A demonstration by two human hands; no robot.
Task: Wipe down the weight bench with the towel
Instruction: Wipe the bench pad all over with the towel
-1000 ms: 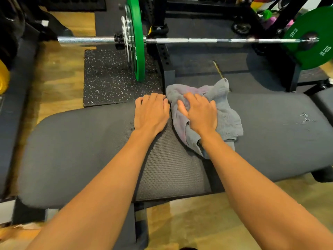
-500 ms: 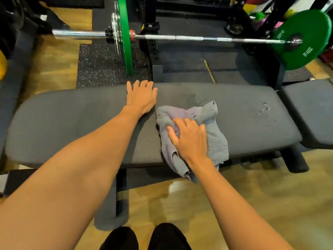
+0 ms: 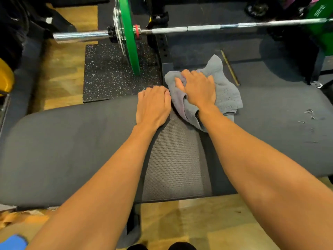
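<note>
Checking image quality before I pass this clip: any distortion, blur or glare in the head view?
Head view: wide-angle bending curves the barbell and the bench edges; forearms loom large. Lower-left corner is smeared. Glare on the barbell sleeve and on the droplets. Right hand on the towel and left hand are sharp.

Towel (image 3: 227, 94) on bench (image 3: 63, 141) far edge, barbell (image 3: 180, 30) behind, droplets (image 3: 309, 116) right.
</note>
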